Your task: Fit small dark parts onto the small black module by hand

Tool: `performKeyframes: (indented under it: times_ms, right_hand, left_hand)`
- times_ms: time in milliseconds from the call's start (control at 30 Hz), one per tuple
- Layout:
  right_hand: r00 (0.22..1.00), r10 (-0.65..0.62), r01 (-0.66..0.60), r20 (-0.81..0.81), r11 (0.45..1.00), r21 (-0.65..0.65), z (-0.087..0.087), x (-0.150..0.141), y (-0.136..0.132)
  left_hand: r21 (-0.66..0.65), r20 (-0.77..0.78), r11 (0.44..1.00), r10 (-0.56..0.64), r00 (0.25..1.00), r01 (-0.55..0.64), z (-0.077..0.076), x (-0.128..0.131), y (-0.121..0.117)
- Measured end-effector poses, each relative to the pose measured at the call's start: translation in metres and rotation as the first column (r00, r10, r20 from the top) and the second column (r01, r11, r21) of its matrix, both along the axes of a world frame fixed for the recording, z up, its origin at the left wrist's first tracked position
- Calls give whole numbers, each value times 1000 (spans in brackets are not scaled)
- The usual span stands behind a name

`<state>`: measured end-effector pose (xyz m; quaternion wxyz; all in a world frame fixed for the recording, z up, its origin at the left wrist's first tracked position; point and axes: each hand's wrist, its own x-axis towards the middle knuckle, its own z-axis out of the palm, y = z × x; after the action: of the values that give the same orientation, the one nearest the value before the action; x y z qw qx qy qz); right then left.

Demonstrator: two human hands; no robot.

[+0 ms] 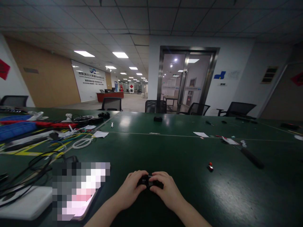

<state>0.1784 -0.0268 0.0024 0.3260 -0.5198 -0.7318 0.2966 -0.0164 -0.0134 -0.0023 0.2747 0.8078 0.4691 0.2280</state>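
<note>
A small black object (pixel 148 181) lies low in the middle of the view, between my two hands, close to the dark green tabletop. My left hand (pixel 131 188) closes on its left side, with the thumb in front and the fingers behind. From the right, my right hand (pixel 167 188) grips the other side in the same way. Fingers cover much of the object, and its exact kind does not show. To the right, a small red and silver piece (pixel 210 166) lies on the green table (pixel 180 154).
On the left are a blurred-out phone-like screen (pixel 85 192), a white box (pixel 26 205), tangled cables and blue bins (pixel 17 130). A black block (pixel 157 119) stands farther back. A dark-handled tool (pixel 252 158) and paper scraps (pixel 230 141) lie on the right. Several chairs line the far edge.
</note>
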Motion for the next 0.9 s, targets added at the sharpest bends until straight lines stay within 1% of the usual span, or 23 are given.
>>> performKeyframes:
  times_ms: [100, 300, 433, 600, 767, 900]
  right_hand:
    - [1000, -7, 7, 10, 1000, -8, 1, 0, -1]
    - [1000, 30, -30, 5, 999, 14, 1, 2, -3]
    - [998, 18, -17, 67, 1000, -21, 1, 1, 0]
    - [987, 38, -28, 153, 998, -63, -1, 1, 5]
    - [992, 7, 1, 129, 998, -65, -4, 3, 4]
    - [996, 15, -9, 89, 998, -66, -5, 3, 4]
  left_hand:
    - [-16, 12, 1000, -4, 1000, 4, 0, 0, -1]
    - [-63, 18, 998, 21, 1000, -20, 3, 0, -2]
    - [-74, 31, 997, 28, 999, -26, -1, -1, 0]
    - [-47, 30, 998, 42, 999, -40, -7, -1, 3]
    - [-39, 36, 998, 47, 998, -46, -6, 0, 2]
    - [-40, 38, 998, 47, 998, -46, -3, 0, 1]
